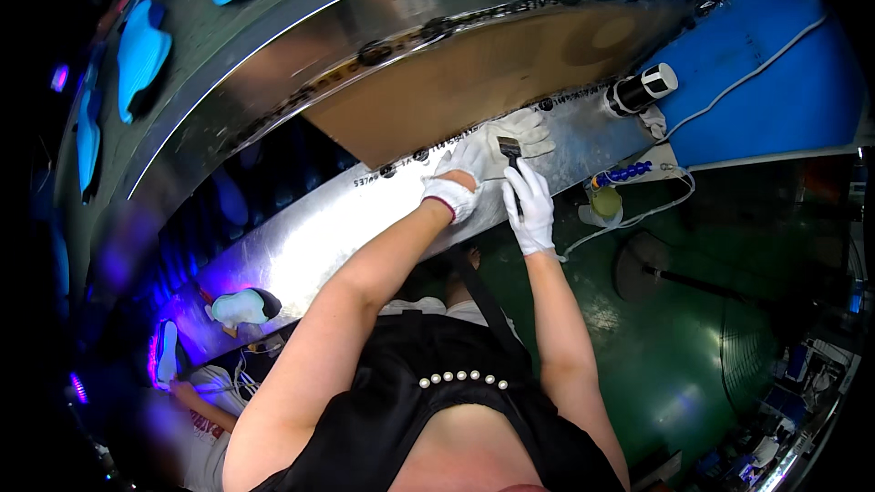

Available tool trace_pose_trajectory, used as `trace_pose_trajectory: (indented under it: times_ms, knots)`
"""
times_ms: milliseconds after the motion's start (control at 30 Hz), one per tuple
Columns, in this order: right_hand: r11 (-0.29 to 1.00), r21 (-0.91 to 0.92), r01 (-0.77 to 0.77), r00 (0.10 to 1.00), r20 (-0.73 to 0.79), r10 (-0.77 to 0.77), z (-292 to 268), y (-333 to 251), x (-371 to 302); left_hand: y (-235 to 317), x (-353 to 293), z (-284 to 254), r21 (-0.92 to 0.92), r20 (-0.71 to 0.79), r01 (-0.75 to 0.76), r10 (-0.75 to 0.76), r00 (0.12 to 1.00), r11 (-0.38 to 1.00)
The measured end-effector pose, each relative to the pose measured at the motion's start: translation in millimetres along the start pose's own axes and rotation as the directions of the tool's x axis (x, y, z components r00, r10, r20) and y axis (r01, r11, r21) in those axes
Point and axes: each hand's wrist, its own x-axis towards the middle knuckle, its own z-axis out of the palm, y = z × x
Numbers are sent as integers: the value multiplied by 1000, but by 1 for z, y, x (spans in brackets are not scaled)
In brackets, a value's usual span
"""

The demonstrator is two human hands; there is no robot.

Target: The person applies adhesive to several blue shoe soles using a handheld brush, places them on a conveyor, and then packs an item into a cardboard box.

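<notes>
My right hand (531, 210), in a white glove, is closed around the dark handle of a small flat brush. The brush's broad head (509, 147) lies over a crumpled white glove (534, 130) on the metal ledge (314, 228). Close by on the left, my left hand (458, 170) also wears a white glove, pulled so that some skin shows near the wrist. Its fingers stretch forward over the ledge, beside the loose glove. I cannot see what lies under its palm.
A brown board (483, 82) stands behind the ledge, below a curved metal rim. At right are a black-and-white cylinder (643, 89), a blue segmented hose (622, 174) and a blue panel (766, 64). Blue shoe-shaped pieces (143, 55) lie far left. Another person's arm (205, 405) shows lower left.
</notes>
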Motion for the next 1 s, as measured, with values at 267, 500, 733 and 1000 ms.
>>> trace_pose_trajectory:
  times_ms: [267,500,733,1000]
  knots:
    - [995,-75,65,938,344,-35,18,64,-35,5,8,25,200,11,30,-33,999,979]
    - [334,681,-652,641,261,722,-17,41,-1,5,9,31,194,8,57,-60,998,979]
    - [183,712,-678,334,77,939,-17,59,-12,0,16,33,162,50,66,-75,996,985]
    - [-215,954,-210,369,281,886,-111,45,-48,25,9,-64,-19,-200,-115,109,974,993]
